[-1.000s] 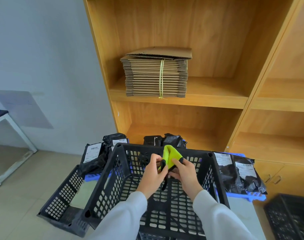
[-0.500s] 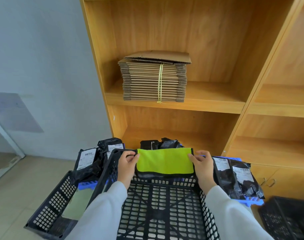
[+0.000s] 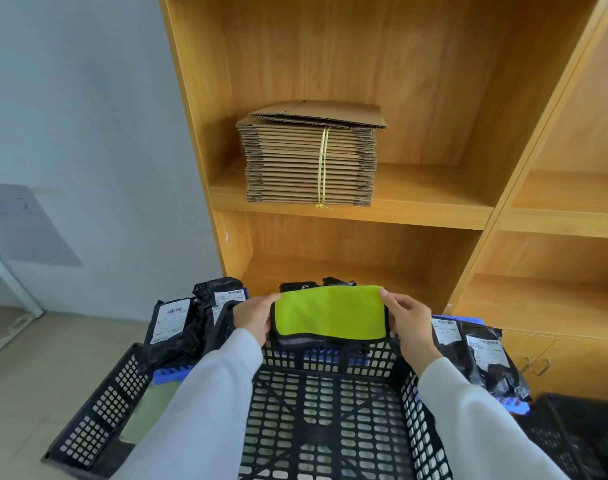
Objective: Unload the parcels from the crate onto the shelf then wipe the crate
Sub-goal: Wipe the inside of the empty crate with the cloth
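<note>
— Wooden shelving (image 3: 347, 216) at the far side, pale wall to the left, tiled floor below. Only the head view to go on.

— Noted. On the upper shelf?

— Flat cardboard stack (image 3: 311, 161), tied with a yellow string. Lower shelf mostly bare, with dark parcels (image 3: 318, 284) just visible at its front edge.

— And the crate?

— Black perforated crate (image 3: 330, 410), near and centre, apparently emptied. More black parcels (image 3: 178, 323) to the left, others (image 3: 475, 351) to the right on something blue.

— Hands?

— Left hand (image 3: 255, 318) pinching the left edge of a green cloth (image 3: 330, 315), right hand (image 3: 408, 318) pinching the right edge. Stretched flat between them over the crate's far rim.

— Handling?

— Probably light, soft and limp; likely to sag or bunch unless kept taut or folded. Best gripped at the edges or wadded in one palm for wiping. Crate looks stiff and light, grippable at the rim.

— Any writing?

— White labels with barcodes on the parcels; text too small to read. No brand legible.
</note>
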The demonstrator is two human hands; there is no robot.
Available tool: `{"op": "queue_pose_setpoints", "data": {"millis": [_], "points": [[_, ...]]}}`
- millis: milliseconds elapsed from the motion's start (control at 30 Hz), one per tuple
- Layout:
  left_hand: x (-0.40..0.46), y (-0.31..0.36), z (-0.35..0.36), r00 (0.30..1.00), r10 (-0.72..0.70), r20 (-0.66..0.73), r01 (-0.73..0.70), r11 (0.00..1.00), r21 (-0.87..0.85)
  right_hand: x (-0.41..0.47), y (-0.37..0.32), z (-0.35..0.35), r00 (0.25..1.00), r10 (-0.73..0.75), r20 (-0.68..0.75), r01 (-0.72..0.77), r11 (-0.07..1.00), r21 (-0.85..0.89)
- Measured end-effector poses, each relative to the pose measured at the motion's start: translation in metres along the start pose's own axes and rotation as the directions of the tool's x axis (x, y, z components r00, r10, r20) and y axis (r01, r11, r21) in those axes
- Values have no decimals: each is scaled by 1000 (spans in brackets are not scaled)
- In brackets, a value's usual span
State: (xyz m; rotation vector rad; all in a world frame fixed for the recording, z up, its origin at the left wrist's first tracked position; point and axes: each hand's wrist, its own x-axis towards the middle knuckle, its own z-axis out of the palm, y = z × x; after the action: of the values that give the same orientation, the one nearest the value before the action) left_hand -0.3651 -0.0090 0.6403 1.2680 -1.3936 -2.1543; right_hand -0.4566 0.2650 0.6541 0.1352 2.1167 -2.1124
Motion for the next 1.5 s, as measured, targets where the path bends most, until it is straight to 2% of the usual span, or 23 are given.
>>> {"op": "queue_pose_setpoints", "data": {"millis": [200,367,567,700,867,1100,1200,1400,1500], "points": [[-6,23,-3,974,102,203,-89,994,-70,25,-21,-4,991,135,14,-136,981,135],[-7,39,4,978,59,198,-18,978,-206,34,-34,1,993,113,21,-114,986,124],[-1,43,9,996,68,57,-65,997,-49,37,-40,1,994,102,36,-106,987,123],[-5,49,9,997,68,28,-68,997,-31,41,-44,-2,992,121,40,-125,985,120],[-3,54,8,989,15,150,-7,999,-54,47,-44,-3,993,118,27,-120,987,103],[-5,55,-8,936,-109,335,61,987,152,53,-43,-1,998,36,55,-35,999,-34],[0,58,-10,946,-28,323,-27,986,165,55,-44,0,998,33,50,-26,991,-128],[1,72,-10,969,64,239,-101,984,145,52,-52,7,998,56,7,-56,996,-75],[-3,74,-9,962,119,244,-151,982,115,49,-53,14,999,22,-34,-26,991,-131]]}}
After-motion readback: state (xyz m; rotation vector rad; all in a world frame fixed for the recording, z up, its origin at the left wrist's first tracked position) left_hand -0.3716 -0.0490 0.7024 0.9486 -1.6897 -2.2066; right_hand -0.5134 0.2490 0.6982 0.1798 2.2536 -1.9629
